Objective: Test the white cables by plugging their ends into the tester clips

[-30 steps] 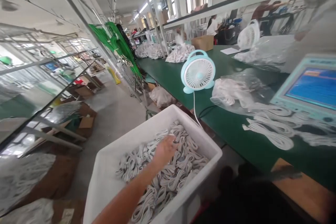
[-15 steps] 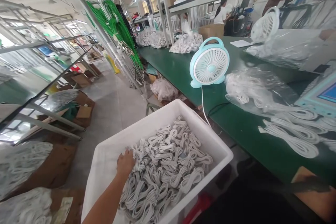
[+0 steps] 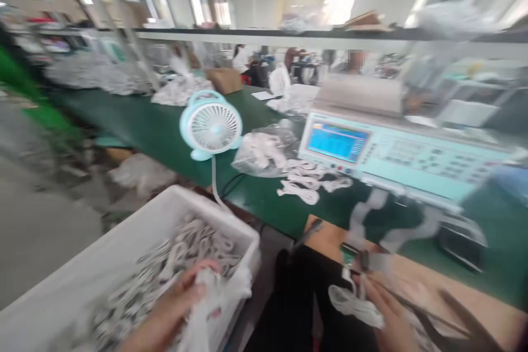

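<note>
Over the near side of the white tub (image 3: 94,247), my left hand (image 3: 177,297) is closed on a white bundle (image 3: 206,308). Motion blur hides whether that bundle is cable or plastic. Coiled grey-white cables (image 3: 198,247) lie beneath it in the tub. At the lower right, my right hand (image 3: 390,308) grips a coiled white cable (image 3: 355,305), its end up against a small test fixture with a green part (image 3: 348,256). The fixture sits on a wooden board (image 3: 325,236), and flat grey ribbons run from it to a pale-blue tester (image 3: 412,159) with a lit screen.
A light-blue fan (image 3: 214,126) stands on the green table (image 3: 259,203). Beside it are a clear bag of white cables (image 3: 262,151) and loose coiled cables (image 3: 307,187). A dark box (image 3: 462,242) sits right of the ribbons. Several people work in the background.
The view has swung right, bringing the tester and fixture into sight. My left hand has come out of the cable pile to the tub's near side, holding the white bundle. My right hand now shows a cable.
</note>
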{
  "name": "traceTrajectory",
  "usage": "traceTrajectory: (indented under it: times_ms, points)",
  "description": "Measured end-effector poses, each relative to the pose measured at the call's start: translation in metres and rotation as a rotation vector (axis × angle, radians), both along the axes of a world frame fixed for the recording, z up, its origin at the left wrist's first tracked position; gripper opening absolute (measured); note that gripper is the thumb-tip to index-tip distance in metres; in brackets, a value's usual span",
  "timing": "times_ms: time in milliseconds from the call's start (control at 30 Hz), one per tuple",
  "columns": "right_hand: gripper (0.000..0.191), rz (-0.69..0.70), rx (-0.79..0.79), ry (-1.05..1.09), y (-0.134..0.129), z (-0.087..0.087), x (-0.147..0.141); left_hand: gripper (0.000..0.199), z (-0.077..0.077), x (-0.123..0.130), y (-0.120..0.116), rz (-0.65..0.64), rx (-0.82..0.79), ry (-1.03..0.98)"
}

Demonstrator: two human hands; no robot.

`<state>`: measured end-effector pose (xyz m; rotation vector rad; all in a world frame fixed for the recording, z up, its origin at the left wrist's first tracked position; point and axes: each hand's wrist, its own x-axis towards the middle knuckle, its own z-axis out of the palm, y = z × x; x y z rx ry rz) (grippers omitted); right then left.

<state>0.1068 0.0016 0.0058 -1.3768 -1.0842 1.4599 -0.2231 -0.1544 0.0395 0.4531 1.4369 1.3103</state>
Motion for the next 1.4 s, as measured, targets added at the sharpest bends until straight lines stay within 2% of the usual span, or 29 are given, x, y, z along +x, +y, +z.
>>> traceTrajectory:
  times_ms: [67,100,167,267,400,567,733,800,900,967,1000,1067,1100,1200,1233,1300,1400]
  points:
    - [0.033,0.022,-0.054,0.094,0.002,0.000,0.007,0.023,-0.011,0.054,0.044,-0.279,0.023,0.171]
    - [0.031,0.029,-0.051,0.141,0.002,0.000,0.008,0.015,-0.018,0.079,0.064,-0.384,0.058,0.274]
    - [0.029,0.042,-0.028,0.199,0.001,0.002,0.006,0.014,-0.030,0.122,0.102,-0.552,0.103,0.373]
    - [0.029,0.040,-0.005,0.239,-0.001,0.002,0.003,0.032,-0.038,0.162,0.142,-0.663,0.101,0.300]
    - [0.031,0.034,0.067,0.257,0.003,-0.010,0.006,0.049,-0.036,0.182,0.165,-0.664,0.086,0.213]
    - [0.031,0.042,0.126,0.160,0.005,-0.021,0.005,0.043,-0.034,0.191,0.166,-0.607,0.079,0.229]
    - [0.028,0.056,0.151,0.072,-0.012,-0.013,0.008,0.039,-0.037,0.204,0.143,-0.616,0.078,0.227]
    - [0.029,0.111,0.153,0.001,-0.021,-0.007,0.028,0.038,-0.040,0.208,0.129,-0.633,0.102,0.204]
    - [0.028,0.198,0.154,-0.216,-0.031,0.003,0.084,0.038,-0.044,0.211,0.110,-0.624,0.089,0.215]
    - [0.028,0.230,0.203,-0.548,-0.037,0.007,0.123,0.038,-0.044,0.213,0.103,-0.608,0.054,0.249]
    - [0.024,0.200,0.263,-0.745,-0.041,0.008,0.136,0.036,-0.043,0.214,0.101,-0.599,0.050,0.273]
    - [0.018,0.160,0.336,-0.921,-0.051,0.005,0.143,0.033,-0.039,0.219,0.099,-0.589,0.069,0.340]
    - [0.024,0.190,0.340,-0.898,-0.057,0.002,0.137,0.031,-0.036,0.223,0.099,-0.589,0.087,0.376]
    - [0.053,0.450,0.278,-0.554,-0.071,-0.008,0.093,0.027,-0.029,0.234,0.099,-0.617,0.164,0.440]
    - [0.053,0.457,0.290,-0.455,-0.072,-0.012,0.077,0.029,-0.030,0.236,0.099,-0.620,0.188,0.440]
    - [0.041,0.385,0.264,-0.232,-0.071,-0.016,0.055,0.038,-0.035,0.235,0.098,-0.582,0.187,0.413]
    - [0.019,0.284,0.015,0.223,-0.063,-0.018,0.047,0.037,-0.049,0.225,0.094,-0.507,0.128,0.441]
